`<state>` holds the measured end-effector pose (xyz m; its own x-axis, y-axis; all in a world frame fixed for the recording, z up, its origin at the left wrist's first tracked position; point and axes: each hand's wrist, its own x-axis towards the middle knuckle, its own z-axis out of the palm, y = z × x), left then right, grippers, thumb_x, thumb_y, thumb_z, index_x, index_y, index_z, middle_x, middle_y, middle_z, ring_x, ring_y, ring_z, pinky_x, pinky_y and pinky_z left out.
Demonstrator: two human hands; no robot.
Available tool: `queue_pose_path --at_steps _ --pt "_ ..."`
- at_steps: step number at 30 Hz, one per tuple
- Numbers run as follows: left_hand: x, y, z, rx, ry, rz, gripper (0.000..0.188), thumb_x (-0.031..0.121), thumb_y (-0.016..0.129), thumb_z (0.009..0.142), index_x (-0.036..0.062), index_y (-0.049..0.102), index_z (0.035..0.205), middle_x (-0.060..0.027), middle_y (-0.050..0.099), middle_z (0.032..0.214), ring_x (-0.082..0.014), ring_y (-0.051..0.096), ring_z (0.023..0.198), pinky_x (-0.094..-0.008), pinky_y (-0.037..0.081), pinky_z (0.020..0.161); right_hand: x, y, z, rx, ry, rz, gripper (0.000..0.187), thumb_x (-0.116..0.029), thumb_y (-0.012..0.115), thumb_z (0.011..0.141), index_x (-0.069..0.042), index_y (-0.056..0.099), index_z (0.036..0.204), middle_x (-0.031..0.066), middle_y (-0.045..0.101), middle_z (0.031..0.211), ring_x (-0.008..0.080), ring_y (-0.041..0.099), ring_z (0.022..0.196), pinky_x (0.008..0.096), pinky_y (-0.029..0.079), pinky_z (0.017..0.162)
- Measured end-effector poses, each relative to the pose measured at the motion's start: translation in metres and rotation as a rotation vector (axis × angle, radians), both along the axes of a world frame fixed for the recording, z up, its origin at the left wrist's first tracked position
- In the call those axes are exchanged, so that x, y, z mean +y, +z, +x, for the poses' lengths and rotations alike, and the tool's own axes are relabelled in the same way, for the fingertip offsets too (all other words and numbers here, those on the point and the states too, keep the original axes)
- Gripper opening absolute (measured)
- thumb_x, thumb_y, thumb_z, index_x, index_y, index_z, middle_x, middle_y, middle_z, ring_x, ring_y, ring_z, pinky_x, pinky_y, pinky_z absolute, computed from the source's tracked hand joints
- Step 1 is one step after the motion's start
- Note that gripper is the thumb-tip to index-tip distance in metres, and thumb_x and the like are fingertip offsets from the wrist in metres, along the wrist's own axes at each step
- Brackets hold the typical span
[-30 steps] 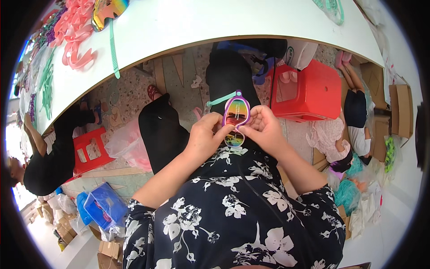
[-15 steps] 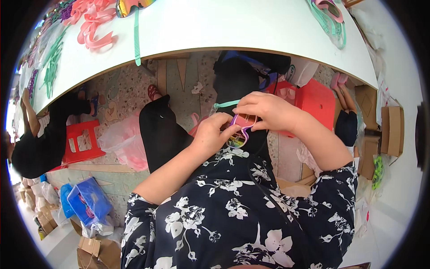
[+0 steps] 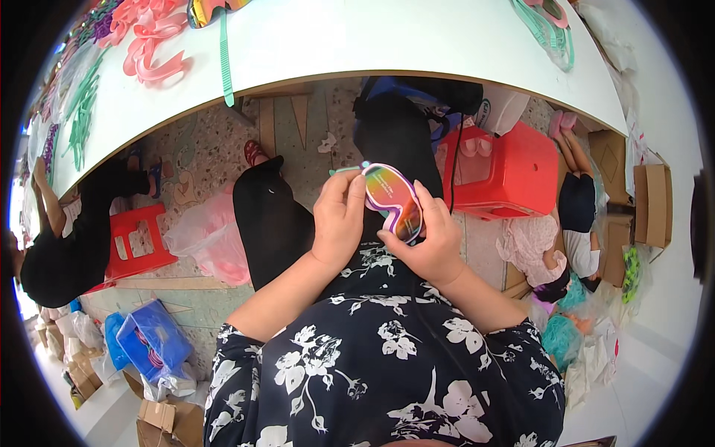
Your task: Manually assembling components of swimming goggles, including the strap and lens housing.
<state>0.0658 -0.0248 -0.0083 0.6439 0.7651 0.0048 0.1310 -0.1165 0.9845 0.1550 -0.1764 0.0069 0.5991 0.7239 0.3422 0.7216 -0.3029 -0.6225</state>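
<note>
While the left hand (image 3: 339,221) grasps one end of the purple-rimmed mirrored goggles (image 3: 389,186), the right hand (image 3: 433,244) grips the other, holding them between the floral top (image 3: 387,335) and white worktop (image 3: 335,45)

Left grip (image 3: 339,223) and right grip (image 3: 433,244) curl inward, forearms (image 3: 279,298) converging.

Red stool (image 3: 525,175) at right; pinkish plastic bag (image 3: 214,237), blue crate (image 3: 175,334) at left.

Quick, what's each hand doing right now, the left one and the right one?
Left hand: closed, holding the purple-rimmed goggles at their upper-left end.
Right hand: closed, holding the same goggles at their lower-right end.
</note>
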Motion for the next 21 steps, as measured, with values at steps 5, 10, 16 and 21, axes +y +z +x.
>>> queue_pose_path --at_steps 5,10,16,21 --pt "0.007 0.000 0.002 0.047 -0.177 0.397 0.021 0.012 0.059 0.098 0.0026 0.071 0.113 -0.0112 0.065 0.094 -0.0214 0.063 0.087 -0.0300 0.049 0.083 -0.005 0.008 0.016 -0.004 0.100 0.096 0.067 -0.029 0.084 0.076 0.002 0.060 0.131 0.0108 0.062 0.089 0.0237 0.061 0.076 0.0332 0.050 0.067" --pt "0.001 0.025 0.003 0.024 -0.320 0.374 0.021 0.009 0.068 0.090 0.0016 0.073 0.109 -0.0127 0.063 0.088 -0.0285 0.063 0.080 -0.0356 0.050 0.073 0.000 0.028 0.043 0.413 0.083 0.036 0.024 -0.014 0.071 0.091 -0.003 0.074 0.112 0.0076 0.062 0.082 0.0177 0.059 0.073 0.0292 0.047 0.067" --pt "0.003 0.038 0.015 0.161 -0.360 -0.014 0.019 0.012 0.071 0.092 -0.0007 0.071 0.106 -0.0080 0.069 0.088 -0.0150 0.066 0.077 -0.0287 0.052 0.069 0.005 0.029 0.089 1.201 0.140 -0.113 0.021 -0.014 0.078 0.087 0.001 0.071 0.100 0.0001 0.062 0.079 0.0063 0.057 0.070 0.0202 0.044 0.061" --pt "0.009 0.046 0.031 0.190 -0.422 -0.652 0.014 0.011 0.074 0.091 0.0018 0.066 0.097 -0.0019 0.068 0.084 -0.0062 0.062 0.078 -0.0230 0.050 0.068 0.007 0.016 0.120 1.730 0.329 -0.155 0.019 -0.010 0.079 0.083 -0.003 0.065 0.093 -0.0011 0.062 0.074 0.0039 0.055 0.063 0.0168 0.040 0.053"
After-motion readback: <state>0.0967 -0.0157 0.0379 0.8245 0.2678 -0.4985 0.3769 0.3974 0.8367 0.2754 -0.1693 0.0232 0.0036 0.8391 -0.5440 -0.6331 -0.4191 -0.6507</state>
